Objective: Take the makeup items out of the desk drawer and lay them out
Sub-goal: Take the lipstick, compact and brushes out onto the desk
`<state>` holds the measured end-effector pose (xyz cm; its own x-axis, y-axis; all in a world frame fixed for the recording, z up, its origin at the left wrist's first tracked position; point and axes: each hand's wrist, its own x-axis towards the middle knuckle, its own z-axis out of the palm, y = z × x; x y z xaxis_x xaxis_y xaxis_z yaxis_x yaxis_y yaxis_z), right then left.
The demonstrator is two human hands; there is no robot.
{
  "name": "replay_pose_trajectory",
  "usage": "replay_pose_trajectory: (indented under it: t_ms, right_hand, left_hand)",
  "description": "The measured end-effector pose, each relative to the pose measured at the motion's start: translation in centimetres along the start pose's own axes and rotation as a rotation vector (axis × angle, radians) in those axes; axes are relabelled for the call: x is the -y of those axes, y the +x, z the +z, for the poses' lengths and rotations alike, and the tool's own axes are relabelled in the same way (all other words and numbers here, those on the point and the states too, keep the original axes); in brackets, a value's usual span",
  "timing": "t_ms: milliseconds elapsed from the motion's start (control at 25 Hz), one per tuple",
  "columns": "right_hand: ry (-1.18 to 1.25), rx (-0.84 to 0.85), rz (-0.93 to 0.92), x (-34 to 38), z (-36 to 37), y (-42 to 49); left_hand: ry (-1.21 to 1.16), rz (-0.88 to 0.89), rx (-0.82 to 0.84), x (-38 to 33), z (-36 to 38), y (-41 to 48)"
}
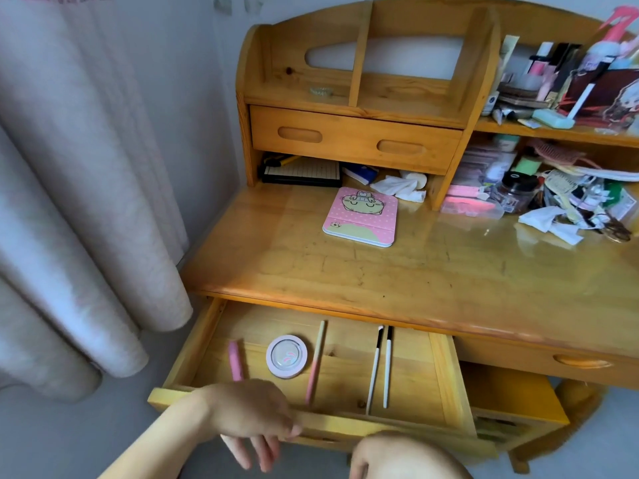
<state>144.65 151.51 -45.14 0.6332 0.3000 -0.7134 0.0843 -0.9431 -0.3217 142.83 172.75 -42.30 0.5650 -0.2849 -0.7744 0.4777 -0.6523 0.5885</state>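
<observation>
The drawer (446, 371) was open. The round compact (286, 356), pink tube (235, 361) and brushes (379, 368) lay inside. Both hands, left (249, 416) and right (397, 454), held nothing. The counter (415, 271) waited.

No readable text, labels on shelf bottles (539, 63) too blurred

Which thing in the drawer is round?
The pink compact with the clear lid, lying between the short pink stick and the long pink-and-green brush. Everything else in the open drawer is long and thin.
</observation>
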Motion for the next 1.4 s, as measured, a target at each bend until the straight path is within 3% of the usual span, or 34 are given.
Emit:
replay_pose_trajectory:
  t_ms: [80,160,240,320,440,600,920,1200,1400]
  right_hand:
    - [-0.013,0.103,-0.073,0.0,-2.8,0.4]
    - [0.109,0.172,-0.131,1.0,-5.6,0.0]
    - [0.19,0.119,-0.178,1.3,-6.4,0.7]
    - [0.16,-0.074,-0.202,1.5,-5.7,2.5]
    - [0.162,-0.33,-0.281,2.1,-4.1,5.4]
    - [0.134,-0.49,-0.409,2.7,-2.2,8.2]
    - [0.092,-0.524,-0.53,3.7,-0.8,11.9]
    - [-0.06,-0.531,-0.463,4.6,-0.1,14.6]
    - [-0.152,-0.637,-0.433,4.7,0.2,15.8]
  left_hand:
    - [-0.054,0.019,-0.16,-0.6,-1.0,0.5]
    - [-0.047,0.018,-0.463,-0.2,-2.2,2.0]
    - [-0.006,-0.005,-0.728,0.8,-3.4,3.6]
    - [0.066,-0.025,-0.83,1.6,-4.0,4.7]
    - [0.21,-0.025,-0.888,2.5,-3.7,5.8]
    - [0.331,-0.066,-0.917,3.7,-3.3,6.9]
    - [0.32,-0.23,-0.921,5.1,-3.1,7.8]
    - [0.35,-0.381,-0.89,5.3,-3.3,8.7]
    - [0.318,-0.405,-0.875,6.0,-3.8,9.8]
